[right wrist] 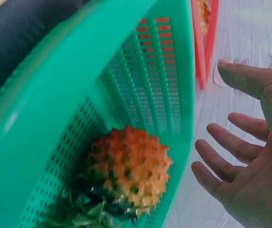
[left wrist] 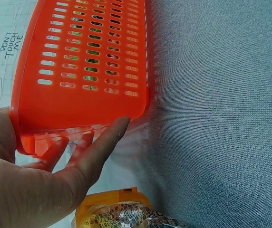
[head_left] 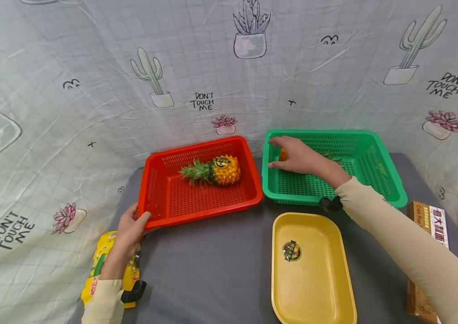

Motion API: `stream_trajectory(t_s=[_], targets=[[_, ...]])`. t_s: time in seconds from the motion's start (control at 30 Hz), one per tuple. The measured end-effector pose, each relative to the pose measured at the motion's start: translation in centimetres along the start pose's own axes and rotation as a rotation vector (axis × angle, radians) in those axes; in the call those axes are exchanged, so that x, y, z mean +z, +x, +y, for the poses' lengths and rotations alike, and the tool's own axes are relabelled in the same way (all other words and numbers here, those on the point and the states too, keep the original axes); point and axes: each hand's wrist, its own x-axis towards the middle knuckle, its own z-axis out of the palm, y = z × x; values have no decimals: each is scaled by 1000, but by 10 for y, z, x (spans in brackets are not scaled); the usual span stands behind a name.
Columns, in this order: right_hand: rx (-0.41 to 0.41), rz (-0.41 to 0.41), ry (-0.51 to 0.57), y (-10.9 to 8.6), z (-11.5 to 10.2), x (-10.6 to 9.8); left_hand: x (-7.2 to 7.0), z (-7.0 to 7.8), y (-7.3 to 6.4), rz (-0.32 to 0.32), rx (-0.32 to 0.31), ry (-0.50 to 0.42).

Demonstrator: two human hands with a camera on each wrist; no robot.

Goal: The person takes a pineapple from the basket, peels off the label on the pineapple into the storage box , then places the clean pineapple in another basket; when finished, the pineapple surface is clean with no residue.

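My left hand [head_left: 130, 225] holds the red basket [head_left: 200, 218] at its front left corner, with the thumb over the rim and the fingers against the outside in the left wrist view. A pineapple [head_left: 226, 171] lies inside that basket, its green leaves pointing left. Over the left end of the green basket [head_left: 388, 166], my right hand [head_left: 299, 155] is spread, thumb apart from the fingers, and nothing is in it. Below that hand lies a second pineapple [right wrist: 131, 168], orange with green leaves, largely covered by the hand in the head view.
A yellow tray [head_left: 314, 288] with a round sticker [head_left: 291, 251] stands in front of the green basket. To the right, partly under the right sleeve, is a noodle box [head_left: 421, 297]. Yellow packaging [head_left: 133, 274] lies beneath the left forearm. A cactus-print cloth [head_left: 188, 58] hangs behind.
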Motion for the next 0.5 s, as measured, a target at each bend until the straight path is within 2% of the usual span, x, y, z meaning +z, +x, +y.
stream_trajectory(t_s=[0.23,0.5], targets=[[-25,-5,-20,6,-13,15,1,-3,3,-16,-4,-7],[-57,-63,-9,31,-42,28,1,-4,3,-11,10,-11]])
